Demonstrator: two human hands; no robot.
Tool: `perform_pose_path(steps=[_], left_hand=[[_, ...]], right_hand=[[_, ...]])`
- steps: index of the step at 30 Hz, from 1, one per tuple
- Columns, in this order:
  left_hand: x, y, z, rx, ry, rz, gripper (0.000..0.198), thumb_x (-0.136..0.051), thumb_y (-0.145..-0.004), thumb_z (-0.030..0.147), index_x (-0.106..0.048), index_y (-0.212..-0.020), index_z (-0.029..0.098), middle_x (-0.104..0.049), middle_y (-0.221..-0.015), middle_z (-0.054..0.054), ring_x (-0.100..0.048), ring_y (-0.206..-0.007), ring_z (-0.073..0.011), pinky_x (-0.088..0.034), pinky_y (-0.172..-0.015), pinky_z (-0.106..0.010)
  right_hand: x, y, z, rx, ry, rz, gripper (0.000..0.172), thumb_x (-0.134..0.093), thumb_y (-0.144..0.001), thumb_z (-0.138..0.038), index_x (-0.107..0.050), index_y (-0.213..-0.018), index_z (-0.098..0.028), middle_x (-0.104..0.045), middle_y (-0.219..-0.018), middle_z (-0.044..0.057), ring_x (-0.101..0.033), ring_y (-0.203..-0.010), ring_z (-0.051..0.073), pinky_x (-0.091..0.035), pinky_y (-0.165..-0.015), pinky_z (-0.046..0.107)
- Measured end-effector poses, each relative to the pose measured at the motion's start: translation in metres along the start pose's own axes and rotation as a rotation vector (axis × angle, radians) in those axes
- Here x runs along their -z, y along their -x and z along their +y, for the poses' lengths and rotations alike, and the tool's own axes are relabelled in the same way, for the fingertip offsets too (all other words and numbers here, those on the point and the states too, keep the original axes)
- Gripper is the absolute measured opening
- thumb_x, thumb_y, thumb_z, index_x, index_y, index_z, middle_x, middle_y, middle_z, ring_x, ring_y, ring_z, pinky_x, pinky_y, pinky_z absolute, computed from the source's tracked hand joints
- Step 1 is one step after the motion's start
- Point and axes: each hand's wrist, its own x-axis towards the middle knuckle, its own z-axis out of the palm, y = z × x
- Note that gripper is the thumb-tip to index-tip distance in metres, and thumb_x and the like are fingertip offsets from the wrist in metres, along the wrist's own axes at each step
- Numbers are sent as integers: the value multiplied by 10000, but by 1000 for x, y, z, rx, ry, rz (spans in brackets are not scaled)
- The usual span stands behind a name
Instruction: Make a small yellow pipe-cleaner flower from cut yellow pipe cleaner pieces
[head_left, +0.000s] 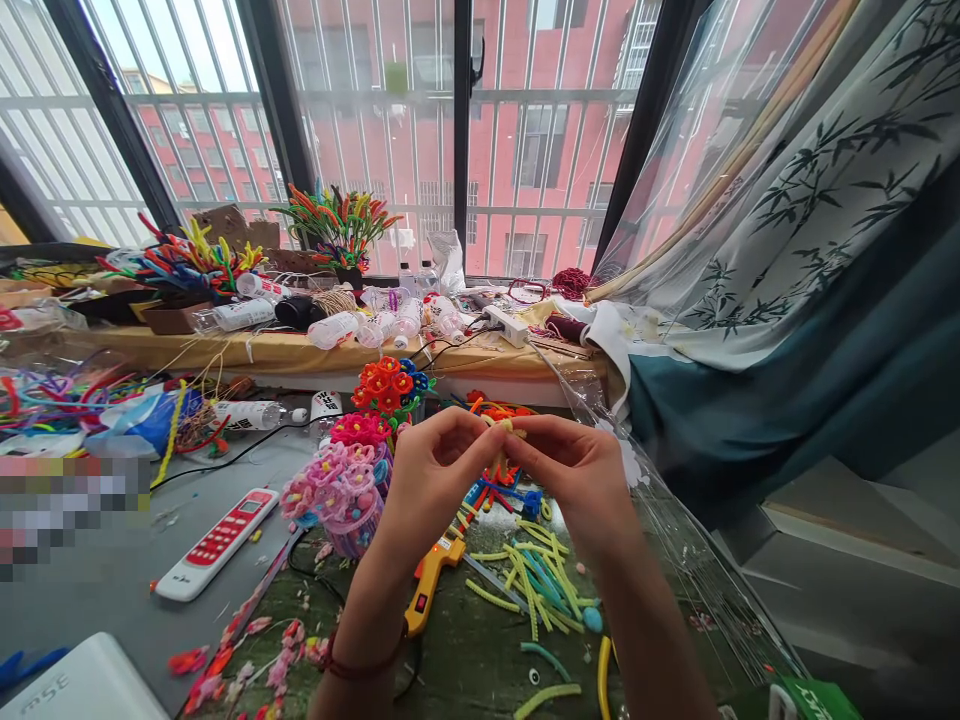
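My left hand [431, 475] and my right hand [581, 478] meet above the work table, fingertips pinched together on a small yellow pipe-cleaner piece [504, 428]. Both hands are closed around it. Below them lie several loose yellow and green pipe-cleaner pieces [536, 580] and a blue piece [525, 497]. An orange glue gun [429, 588] rests on the table under my left wrist. Pink pipe-cleaner flowers [341, 490] stand just left of my left hand, with a red flower bunch [388, 385] behind them.
A white and red remote control [217, 543] lies at the left. The window ledge [262, 350] holds plastic bottles [337, 328], colourful pipe-cleaner bouquets [341, 222] and a power strip [507, 324]. A patterned curtain [810, 250] hangs at the right. Clear plastic sheeting [675, 540] drapes the table's right edge.
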Motion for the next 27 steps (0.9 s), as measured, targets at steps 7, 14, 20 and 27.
perform_pose_path(steps=[7, 14, 20, 27], left_hand=[[-1, -2, 0, 153, 150, -10, 260, -751, -754, 366, -659, -660, 140, -578, -561, 33, -470, -495, -62, -347, -455, -167], [-3, -2, -1, 111, 116, -3, 259, -753, -758, 375, -661, -666, 151, -592, -538, 37, -475, -459, -63, -361, -433, -176], [-3, -3, -1, 90, 59, -3, 275, -751, -764, 404, -665, -679, 157, -621, -555, 23, -518, -479, -83, -388, -444, -186], [-2, -2, -1, 75, 17, -37, 227, -732, -773, 354, -670, -680, 156, -611, -566, 29, -511, -494, -80, -383, -457, -182]], right_hand=[[5, -1, 2, -91, -21, -12, 220, -898, -627, -298, -805, -816, -233, -813, -830, 40, -756, -771, 205, -607, -775, 329], [3, -2, 0, -107, 12, 44, 274, -922, -557, -360, -773, -723, -200, -781, -702, 36, -732, -646, 198, -605, -678, 324], [6, -4, 0, -121, 37, -11, 310, -918, -557, -397, -752, -726, -196, -776, -726, 35, -736, -679, 207, -601, -694, 327], [6, -4, 0, -93, 94, -65, 302, -890, -601, -416, -740, -735, -191, -743, -669, 15, -690, -598, 162, -562, -590, 272]])
